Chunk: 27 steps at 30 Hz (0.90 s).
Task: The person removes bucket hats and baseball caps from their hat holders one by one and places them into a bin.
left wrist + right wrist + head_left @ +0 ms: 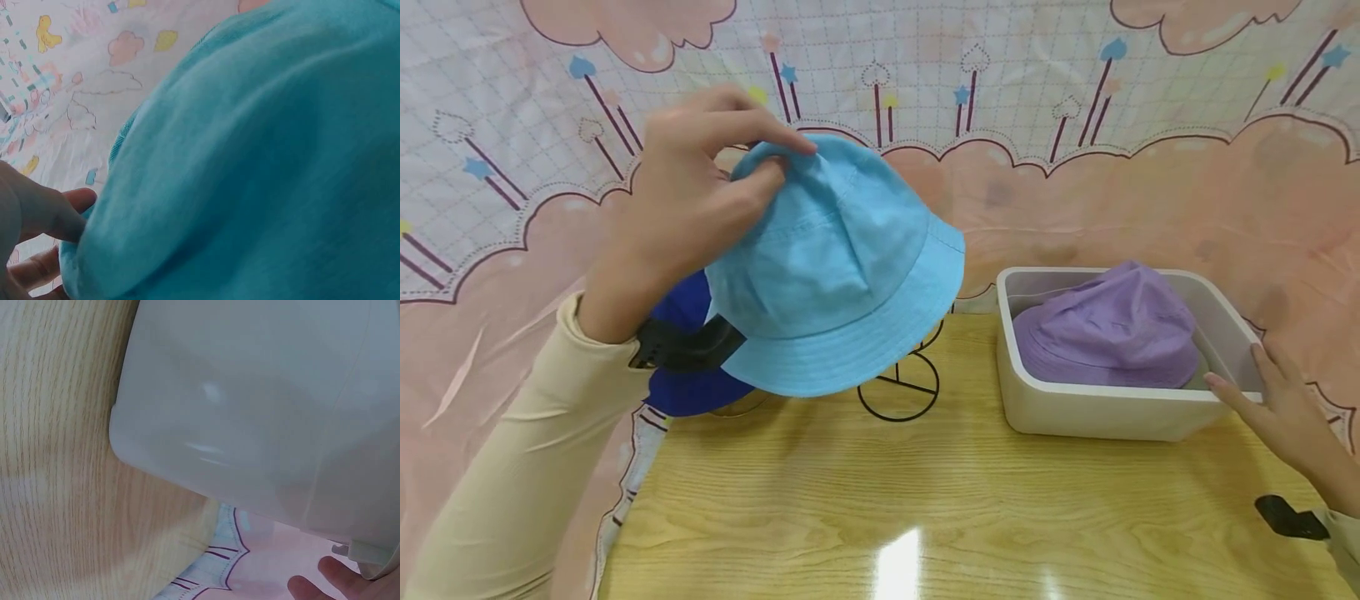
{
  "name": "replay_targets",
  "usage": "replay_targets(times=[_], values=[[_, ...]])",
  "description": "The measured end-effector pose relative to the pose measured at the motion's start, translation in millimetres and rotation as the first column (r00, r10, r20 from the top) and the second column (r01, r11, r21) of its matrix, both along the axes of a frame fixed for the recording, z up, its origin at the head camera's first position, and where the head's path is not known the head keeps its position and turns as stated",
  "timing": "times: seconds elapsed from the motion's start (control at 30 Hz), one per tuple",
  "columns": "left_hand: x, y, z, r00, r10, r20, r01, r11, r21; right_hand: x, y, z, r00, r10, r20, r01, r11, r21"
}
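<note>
1. Light-blue hat (842, 258): it hung in the air below and to the right of the left hand (696, 167), whose thumb and forefinger pinched a fold of its crown.
2. That pinch took only a little cloth at one side; I judged that the hat could have slipped or swung had the fingers loosened.
3. Below the grip, a dark-blue hat (692, 393) showed partly behind the brim; a low swing might have knocked it or the black wire stand (898, 382) to its right.
4. Well right of the grip, the right hand (1292, 408) lay with fingers extended at the rim of a white box (1090, 414) holding a purple hat (1112, 329); a careless push might have shifted the box.
5. The left wrist view showed several fingers at the cloth's edge, where the head view showed chiefly thumb and forefinger; the right wrist view alone showed a clip-like piece (370, 552) on the box.
</note>
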<state>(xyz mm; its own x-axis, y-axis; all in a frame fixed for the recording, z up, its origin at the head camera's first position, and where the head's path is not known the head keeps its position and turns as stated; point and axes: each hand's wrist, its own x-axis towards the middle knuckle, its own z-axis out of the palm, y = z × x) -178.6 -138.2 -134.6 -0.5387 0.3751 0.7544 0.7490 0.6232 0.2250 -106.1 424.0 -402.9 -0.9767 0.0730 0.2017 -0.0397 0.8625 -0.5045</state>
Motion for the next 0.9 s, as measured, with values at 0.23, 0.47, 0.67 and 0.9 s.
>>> replay_targets(times=[0.23, 0.47, 0.67, 0.9], values=[[-10.8, 19.0, 0.4, 0.997, -0.07, -0.035, 0.069, 0.997, -0.026, 0.3, 0.8, 0.1, 1.0, 0.006, -0.023, -0.006, 1.0, -0.015], [-17.6, 46.9, 2.7, 0.989, -0.148, -0.02, 0.148, 0.989, 0.001, -0.6, -1.1, 0.7, 1.0, 0.009, -0.012, -0.009, 1.0, -0.004], [-27.2, 70.5, 3.4, 0.967, -0.235, -0.1, 0.233, 0.972, -0.026, -2.0, -1.5, -0.5, 1.0, 0.013, -0.019, -0.013, 1.0, -0.006], [-29.0, 99.3, 5.1, 0.968, -0.249, -0.017, 0.249, 0.968, -0.016, -0.3, 0.1, -0.7, 1.0, -0.003, -0.016, 0.003, 1.0, -0.005]])
